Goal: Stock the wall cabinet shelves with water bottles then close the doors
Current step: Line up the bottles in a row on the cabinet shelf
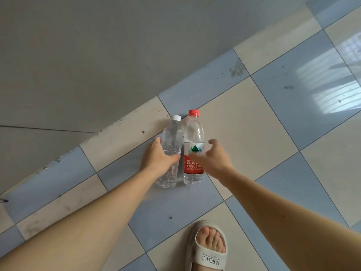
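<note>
A sandalled foot [211, 249] stands on the tiled floor [254, 118]. Further out, the left hand [159, 159] wraps the clear bottle [172, 141], while the right hand [214, 160], fingers spread wide, nears the red-label bottle [193, 149]; both stand upright, touching, by the wall [97, 55]. No cabinet shows, so stocking and door closing seem still ahead.

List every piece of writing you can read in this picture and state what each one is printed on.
"NONGFU SPRI", cut off by the right hand: red label of the red-capped bottle.
"农夫", large white characters, partly covered: same label.
Small white line under it: too small to read.
"MARCHIC", uncertain, seen upside down: strap of the sandal.
Clear bottle: no label.
</note>
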Motion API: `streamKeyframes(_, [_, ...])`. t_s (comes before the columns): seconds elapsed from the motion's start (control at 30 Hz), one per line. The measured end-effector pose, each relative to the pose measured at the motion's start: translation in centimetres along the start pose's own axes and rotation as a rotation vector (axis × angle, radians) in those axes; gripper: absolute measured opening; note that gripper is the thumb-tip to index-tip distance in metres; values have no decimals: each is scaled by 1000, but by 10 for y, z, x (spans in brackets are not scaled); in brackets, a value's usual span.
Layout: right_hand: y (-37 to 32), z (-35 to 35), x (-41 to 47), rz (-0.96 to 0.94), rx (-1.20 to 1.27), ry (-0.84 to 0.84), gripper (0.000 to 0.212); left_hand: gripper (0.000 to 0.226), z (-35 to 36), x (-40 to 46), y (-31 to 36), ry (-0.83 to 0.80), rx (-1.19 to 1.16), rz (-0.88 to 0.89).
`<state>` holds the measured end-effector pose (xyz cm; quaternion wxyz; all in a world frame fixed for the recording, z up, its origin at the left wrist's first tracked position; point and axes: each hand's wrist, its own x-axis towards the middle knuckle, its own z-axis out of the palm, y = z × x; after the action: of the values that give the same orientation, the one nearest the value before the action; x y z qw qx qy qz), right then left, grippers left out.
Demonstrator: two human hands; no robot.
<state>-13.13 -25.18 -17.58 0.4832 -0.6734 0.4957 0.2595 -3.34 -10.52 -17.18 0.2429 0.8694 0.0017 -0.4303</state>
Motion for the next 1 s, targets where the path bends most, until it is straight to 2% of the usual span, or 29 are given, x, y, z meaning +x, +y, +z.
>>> streamKeyframes(0.1, [-17, -5, 16, -68, 47, 14, 91, 74, -1, 17, 14, 14, 16, 48])
streamKeyframes(0.3, [-30, 0, 25, -127, 109, 5, 72, 76, -4, 30, 18, -27, -32, 52])
streamKeyframes(0.43, [-24, -5, 4, -197, 160, 88, 71, 83, -12, 11, 17, 73, -97, 153])
streamKeyframes(0.6, [-25, -25, -34, -350, 205, 171, 67, 67, -30, -23, 31, 204, -176, 335])
streamKeyframes(0.73, [-26, -38, -53, -450, 148, 226, 65, 63, -44, -38, 36, 285, -168, 451])
streamKeyframes(1.0, [-11, -35, -56, -566, 59, 274, 69, 64, -37, -41, 15, 334, -117, 475])
